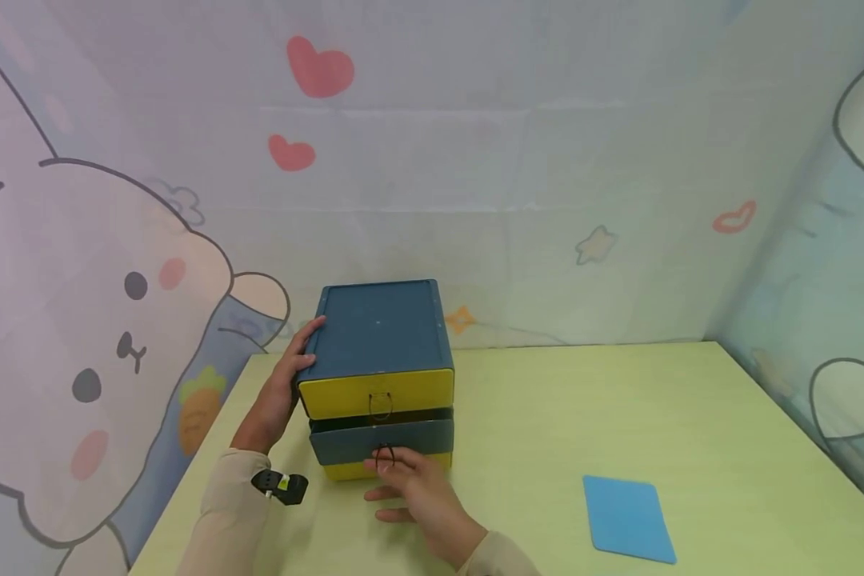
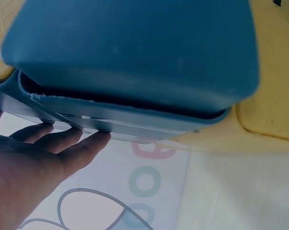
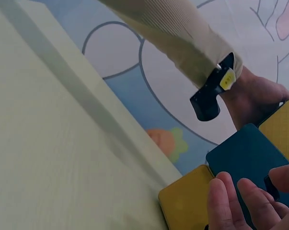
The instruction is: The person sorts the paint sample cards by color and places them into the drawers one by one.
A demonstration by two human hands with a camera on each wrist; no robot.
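A small three-tier drawer box (image 1: 378, 328) has a dark blue top. Its upper drawer (image 1: 425, 390) is yellow with a thin black loop pull, and the bottom drawer (image 1: 346, 472) is yellow too. The dark blue middle drawer (image 1: 421, 438) sticks out part way, leaving a dark gap above its front. My right hand (image 1: 435, 504) pinches that drawer's black loop pull (image 3: 271, 188) between thumb and index finger, the other fingers spread below. Against the box's left side rests my left hand (image 1: 274, 404), its fingers (image 2: 89, 148) fairly straight along the wall. What the drawers contain is hidden.
A light blue flat rectangular sheet (image 1: 630, 518) lies on the pale yellow-green tabletop (image 1: 547, 424), right of the box. Printed cloth (image 1: 511, 160) with hearts and a cartoon animal hangs behind and at both sides. A black camera (image 1: 281, 486) is strapped to the left wrist.
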